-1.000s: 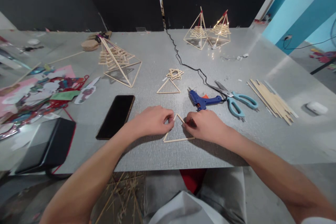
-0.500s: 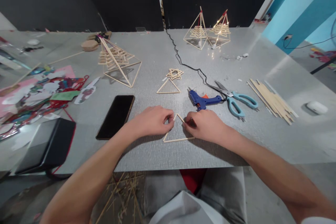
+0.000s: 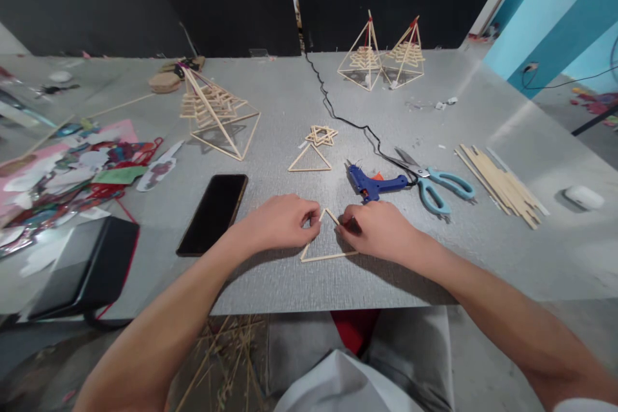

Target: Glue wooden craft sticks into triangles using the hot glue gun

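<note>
A triangle of thin wooden sticks (image 3: 329, 257) lies flat on the grey table near its front edge. My left hand (image 3: 292, 222) pinches its left side with thumb and forefinger, a little below the apex. On the opposite side, my right hand (image 3: 374, 228) pinches the right stick and covers much of it, along with the lower right corner. Just beyond my hands is a smaller stick triangle (image 3: 309, 170), touching or close to a stick star (image 3: 322, 136). A blue glue gun (image 3: 376, 183) lies right behind my right hand.
Light-blue-handled scissors (image 3: 434, 188) lie beside the glue gun, whose black cord (image 3: 342, 120) runs backward. Flat sticks (image 3: 499, 183) and a white earbud case (image 3: 583, 197) are at right. A phone (image 3: 212, 215), a stick pyramid (image 3: 219, 112) and paper scraps (image 3: 87, 174) are at left. Two pyramids (image 3: 368, 61) stand behind.
The small lights on the rear right pyramid were lit and are now dark. Both hands keep their places on the triangle.
</note>
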The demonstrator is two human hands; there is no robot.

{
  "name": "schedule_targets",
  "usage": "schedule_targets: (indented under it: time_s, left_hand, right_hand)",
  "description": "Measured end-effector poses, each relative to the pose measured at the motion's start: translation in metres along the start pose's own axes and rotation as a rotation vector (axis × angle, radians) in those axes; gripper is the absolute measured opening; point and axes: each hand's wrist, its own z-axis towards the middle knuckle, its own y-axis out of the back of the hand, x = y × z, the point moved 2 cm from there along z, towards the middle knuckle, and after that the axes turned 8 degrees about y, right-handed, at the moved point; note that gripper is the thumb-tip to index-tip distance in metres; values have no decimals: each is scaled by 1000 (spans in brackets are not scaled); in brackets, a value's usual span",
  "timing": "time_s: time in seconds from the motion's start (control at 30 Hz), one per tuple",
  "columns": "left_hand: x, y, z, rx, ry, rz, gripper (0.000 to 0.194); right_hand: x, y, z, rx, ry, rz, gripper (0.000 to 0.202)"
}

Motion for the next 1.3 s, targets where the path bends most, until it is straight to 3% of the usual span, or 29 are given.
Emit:
schedule_targets:
  time_s: [1.3]
  left_hand:
    - [1, -1, 0, 2, -1, -11, 20]
  right_hand:
    - [0, -1, 0, 2, 1, 3, 32]
